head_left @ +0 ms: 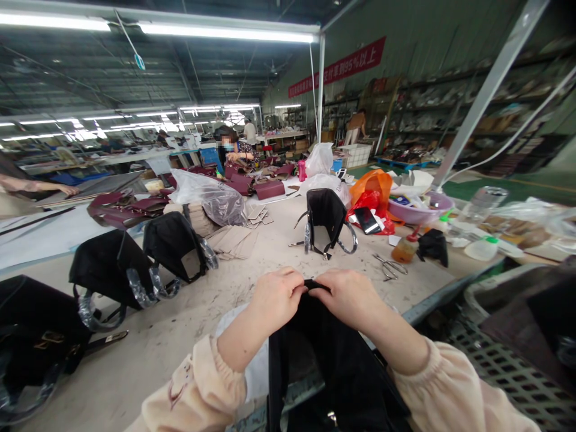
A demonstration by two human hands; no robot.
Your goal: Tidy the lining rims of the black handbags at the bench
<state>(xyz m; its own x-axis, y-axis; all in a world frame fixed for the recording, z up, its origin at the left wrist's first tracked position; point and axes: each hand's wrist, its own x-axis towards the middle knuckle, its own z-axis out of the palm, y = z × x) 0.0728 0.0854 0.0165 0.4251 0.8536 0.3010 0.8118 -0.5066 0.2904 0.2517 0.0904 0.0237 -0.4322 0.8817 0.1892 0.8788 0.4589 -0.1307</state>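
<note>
A black bag (333, 372) lies open at the table's front edge, low in the view, its dark inside facing up. My left hand (276, 300) pinches the far rim of this bag, fingers curled over the fabric. Close beside it, my right hand (348, 297) grips the same rim, thumb and fingers pressed together. A small stretch of black edge shows between the two hands. Beyond them another black bag (324, 216) stands on the table with plastic-wrapped handles.
Several black bags, one of them a bag (110, 267), stand at the left. Scissors (389, 267), an amber bottle (405, 249) and a purple basin (420, 207) are at the right. Cardboard pieces (231, 240) lie mid-table. Co-workers sit or stand farther back.
</note>
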